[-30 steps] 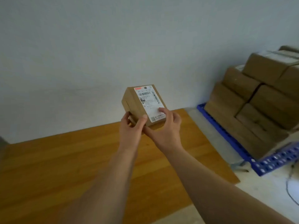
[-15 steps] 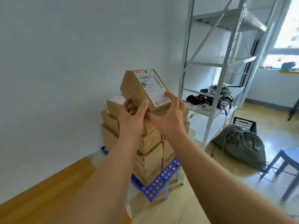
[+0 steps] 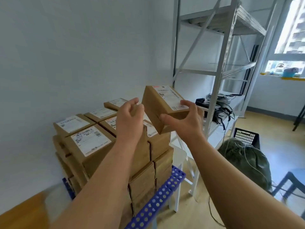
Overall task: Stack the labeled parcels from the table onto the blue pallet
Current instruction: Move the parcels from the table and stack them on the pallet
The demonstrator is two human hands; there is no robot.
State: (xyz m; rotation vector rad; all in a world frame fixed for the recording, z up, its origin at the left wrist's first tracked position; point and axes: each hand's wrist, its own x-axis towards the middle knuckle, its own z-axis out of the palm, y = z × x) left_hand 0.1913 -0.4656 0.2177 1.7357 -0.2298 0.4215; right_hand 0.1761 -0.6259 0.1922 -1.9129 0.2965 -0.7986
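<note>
The right hand (image 3: 183, 119) grips a tilted labeled parcel (image 3: 162, 107) above the stacked parcels (image 3: 89, 142) on the blue pallet (image 3: 156, 200). At its nine o'clock, the left hand (image 3: 129, 116) hangs loosely curled, holding nothing.

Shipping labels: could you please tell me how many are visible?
7: one on the held parcel; six atop the stack: front-left, back-left, two farther back, two partly behind the left hand. Others may be hidden.

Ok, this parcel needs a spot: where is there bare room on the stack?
The top layer is crowded with labelled parcels. The pallet has a bare front rim, but it is narrow. Best spot, probably: atop the right corner parcel, below the held parcel.
</note>
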